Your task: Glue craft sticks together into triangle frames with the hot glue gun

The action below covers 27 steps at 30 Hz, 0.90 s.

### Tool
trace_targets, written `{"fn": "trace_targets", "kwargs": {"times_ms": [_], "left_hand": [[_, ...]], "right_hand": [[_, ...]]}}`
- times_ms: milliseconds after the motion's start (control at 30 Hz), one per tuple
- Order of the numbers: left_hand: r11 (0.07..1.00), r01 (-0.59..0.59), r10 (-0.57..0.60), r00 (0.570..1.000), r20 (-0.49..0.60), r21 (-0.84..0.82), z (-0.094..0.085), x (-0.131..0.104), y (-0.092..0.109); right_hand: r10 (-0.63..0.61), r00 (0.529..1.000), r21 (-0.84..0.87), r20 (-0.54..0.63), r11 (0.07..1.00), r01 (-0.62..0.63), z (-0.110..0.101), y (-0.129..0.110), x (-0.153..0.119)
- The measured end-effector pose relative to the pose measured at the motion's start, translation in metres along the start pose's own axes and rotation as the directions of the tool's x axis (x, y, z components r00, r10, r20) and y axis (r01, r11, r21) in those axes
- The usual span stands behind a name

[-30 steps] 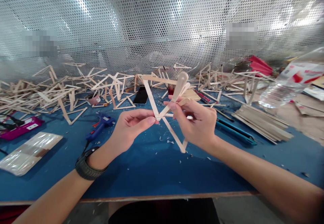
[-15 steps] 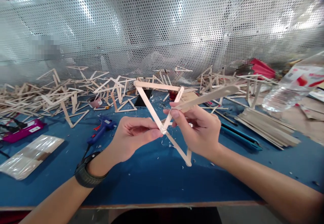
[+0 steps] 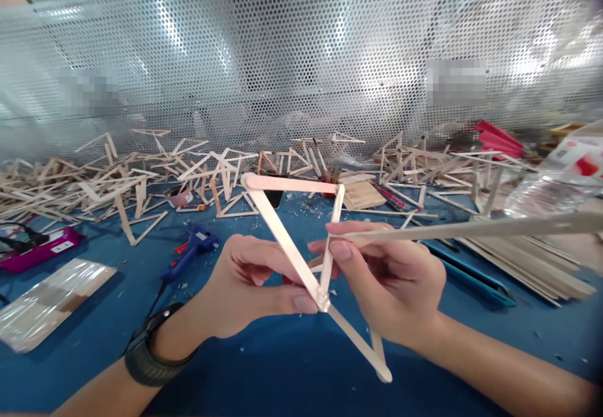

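Observation:
Above the table I hold up a frame of popsicle sticks (image 3: 285, 235). One triangle of it points down to a joint with whitish glue, and more sticks run below to the lower right. My left hand (image 3: 249, 285) is closed, pinching the frame at that glued joint. With thumb and fingers closed, my right hand (image 3: 386, 279) grips a long popsicle stick (image 3: 471, 228) by its left end, against the triangle's right side. That stick reaches out to the right; whether it is joined to the frame I cannot tell.
A blue glue gun (image 3: 191, 250) lies left of my hands, near a plastic-wrapped stick pack (image 3: 54, 301) and a purple power strip (image 3: 42, 247). Many stick frames (image 3: 70, 178) are heaped along the perforated metal screen (image 3: 282, 59). Right are loose sticks (image 3: 527, 266), a blue cutter (image 3: 471, 276) and a plastic bottle (image 3: 541, 184).
Both hands and the frame have come lower and nearer to me. The long stick has swung from slanting up and away to pointing almost level to the right.

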<state>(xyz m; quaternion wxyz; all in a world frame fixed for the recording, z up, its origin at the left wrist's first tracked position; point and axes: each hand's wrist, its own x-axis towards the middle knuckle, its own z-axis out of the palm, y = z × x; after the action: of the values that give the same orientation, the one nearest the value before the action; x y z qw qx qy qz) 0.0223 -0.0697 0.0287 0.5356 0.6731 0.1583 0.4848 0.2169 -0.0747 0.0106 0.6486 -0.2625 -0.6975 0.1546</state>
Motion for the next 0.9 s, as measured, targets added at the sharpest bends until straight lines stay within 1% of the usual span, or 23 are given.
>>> {"fn": "trace_targets", "kwargs": {"times_ms": [233,400,533,667,733,800,900], "left_hand": [[1.0,-0.01,0.012,0.998,0.057,-0.029,-0.002,0.0,0.002],[0.999,0.04,-0.04,0.999,0.021,-0.021,-0.003,0.002,0.002],[0.992,0.113,-0.112,0.993,-0.024,0.049,-0.006,0.002,0.001],[0.976,0.132,-0.124,0.991,-0.054,0.171,-0.008,0.003,-0.002],[0.961,0.146,-0.125,0.987,-0.103,0.233,-0.008,0.005,-0.005],[0.945,0.178,-0.138,0.978,-0.157,0.276,-0.009,0.008,-0.009],[0.929,0.234,-0.169,0.958,-0.233,0.286,-0.011,0.012,-0.017]], "right_hand": [[0.005,1.0,-0.026,-0.024,1.0,-0.006,0.001,-0.004,-0.001],[0.035,0.998,-0.051,-0.046,0.998,-0.037,0.003,-0.002,-0.003],[0.025,0.996,-0.088,-0.091,0.996,-0.033,0.003,0.002,-0.001],[0.004,0.993,-0.178,-0.118,0.984,-0.025,0.004,0.007,0.003],[0.048,0.993,-0.174,-0.106,0.982,-0.066,0.004,0.012,0.007],[0.119,0.99,-0.18,-0.082,0.975,-0.132,0.003,0.017,0.01],[0.204,0.979,-0.195,-0.027,0.959,-0.206,0.003,0.026,0.013]]}}
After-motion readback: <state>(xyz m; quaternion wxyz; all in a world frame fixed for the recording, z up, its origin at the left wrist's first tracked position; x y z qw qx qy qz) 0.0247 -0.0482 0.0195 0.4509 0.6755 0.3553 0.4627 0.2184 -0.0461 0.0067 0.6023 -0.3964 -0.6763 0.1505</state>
